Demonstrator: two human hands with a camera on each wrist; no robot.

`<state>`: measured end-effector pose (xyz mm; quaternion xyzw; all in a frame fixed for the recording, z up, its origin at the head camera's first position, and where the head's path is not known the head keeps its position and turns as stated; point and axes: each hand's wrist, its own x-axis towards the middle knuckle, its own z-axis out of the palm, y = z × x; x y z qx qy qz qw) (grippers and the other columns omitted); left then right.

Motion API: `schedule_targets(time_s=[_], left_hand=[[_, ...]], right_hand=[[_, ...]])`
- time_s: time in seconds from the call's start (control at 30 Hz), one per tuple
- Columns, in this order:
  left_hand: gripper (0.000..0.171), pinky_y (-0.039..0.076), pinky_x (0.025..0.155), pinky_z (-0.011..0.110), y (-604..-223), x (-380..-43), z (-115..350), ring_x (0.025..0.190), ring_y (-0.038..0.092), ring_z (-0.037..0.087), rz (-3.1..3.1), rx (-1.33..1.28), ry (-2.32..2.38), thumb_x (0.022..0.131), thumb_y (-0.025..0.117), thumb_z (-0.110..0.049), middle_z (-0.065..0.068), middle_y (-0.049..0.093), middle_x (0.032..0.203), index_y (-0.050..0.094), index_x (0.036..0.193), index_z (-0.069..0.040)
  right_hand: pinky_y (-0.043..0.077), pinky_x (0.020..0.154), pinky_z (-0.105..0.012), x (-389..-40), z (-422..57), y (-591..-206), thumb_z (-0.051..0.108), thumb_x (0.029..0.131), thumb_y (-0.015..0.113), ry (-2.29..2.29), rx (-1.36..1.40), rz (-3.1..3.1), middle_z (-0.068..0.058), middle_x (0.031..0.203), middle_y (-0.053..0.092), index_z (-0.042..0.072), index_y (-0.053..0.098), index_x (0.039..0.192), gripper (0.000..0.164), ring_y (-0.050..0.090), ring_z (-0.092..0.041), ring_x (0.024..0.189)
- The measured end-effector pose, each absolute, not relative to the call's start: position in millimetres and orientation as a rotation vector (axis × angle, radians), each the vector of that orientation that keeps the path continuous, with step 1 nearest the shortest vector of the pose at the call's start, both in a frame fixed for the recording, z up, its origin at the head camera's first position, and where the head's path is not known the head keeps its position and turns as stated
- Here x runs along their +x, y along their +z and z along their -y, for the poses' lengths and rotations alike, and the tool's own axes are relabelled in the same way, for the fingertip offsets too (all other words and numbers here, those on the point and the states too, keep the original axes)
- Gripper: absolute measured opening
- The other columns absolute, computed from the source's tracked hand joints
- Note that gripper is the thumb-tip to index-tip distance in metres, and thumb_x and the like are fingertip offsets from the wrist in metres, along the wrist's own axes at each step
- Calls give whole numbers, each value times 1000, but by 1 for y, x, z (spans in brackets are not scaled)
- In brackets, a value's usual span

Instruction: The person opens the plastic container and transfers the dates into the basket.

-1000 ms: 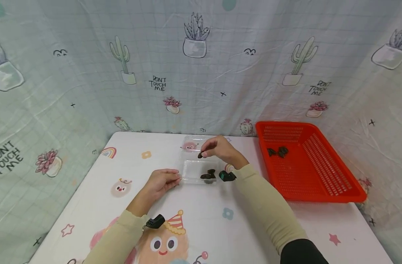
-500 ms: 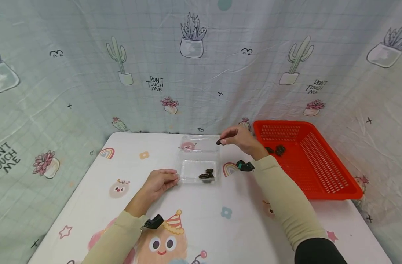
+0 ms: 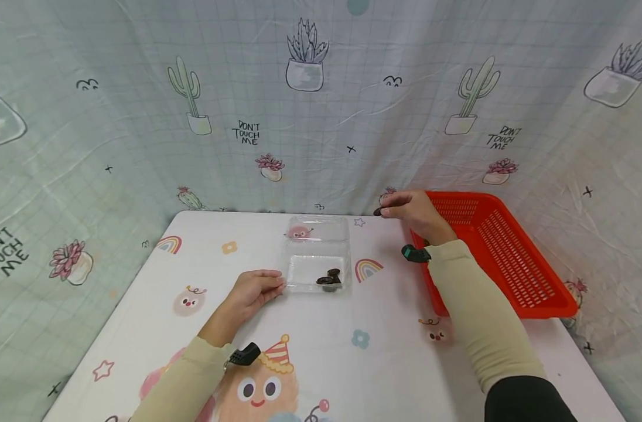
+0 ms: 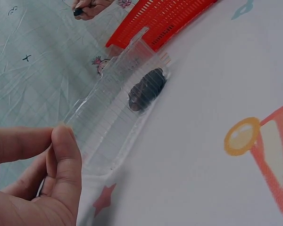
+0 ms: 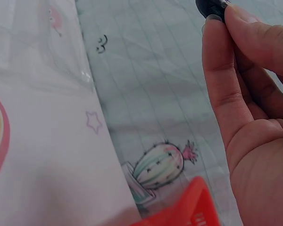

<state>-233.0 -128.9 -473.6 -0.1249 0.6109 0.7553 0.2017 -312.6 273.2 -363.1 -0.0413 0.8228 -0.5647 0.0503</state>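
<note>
At the near left corner of a clear plastic clamshell box (image 3: 305, 268), my left hand (image 3: 255, 294) pinches the rim between thumb and fingers. The lid (image 3: 326, 230) lies folded back, away from me. Several small dark oval pieces (image 3: 328, 280) sit in the box's right front corner, a dark clump (image 4: 147, 90) through the plastic in the left wrist view. My right hand (image 3: 417, 215) is raised over the red basket's left back corner. It pinches one dark oval piece (image 5: 210, 8) between thumb and fingertips.
A red perforated plastic basket (image 3: 511, 264) stands at the table's right side; the right forearm covers part of it, hiding the dark pieces inside. The patterned white tabletop (image 3: 321, 369) ends at a printed curtain (image 3: 321, 146) behind.
My right hand has moved from above the box to the right, to the basket's back corner, still pinching the dark piece. The left hand has stayed at the box.
</note>
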Motion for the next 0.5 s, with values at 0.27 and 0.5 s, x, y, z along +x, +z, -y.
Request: schedule_targets(time_s=[0.27, 0.5], left_hand=[[43, 64, 84, 27, -474, -232, 129, 84, 72, 12, -1699, -345, 2122, 99, 63, 5, 10, 74, 99, 51, 138, 16], [43, 64, 81, 26, -475, -232, 129, 83, 72, 12, -1691, -342, 2133, 98, 62, 6, 9, 74, 96, 50, 138, 18]], right_hand=[[52, 100, -40, -307, -308, -361, 27, 97, 75, -1645, -8, -2581, 8, 110, 68, 8, 74, 123, 32, 55, -20, 112], [57, 91, -25, -303, -336, -364, 25, 99, 73, -1698, 74, -2559, 15, 106, 65, 6, 72, 122, 30, 59, -14, 105]])
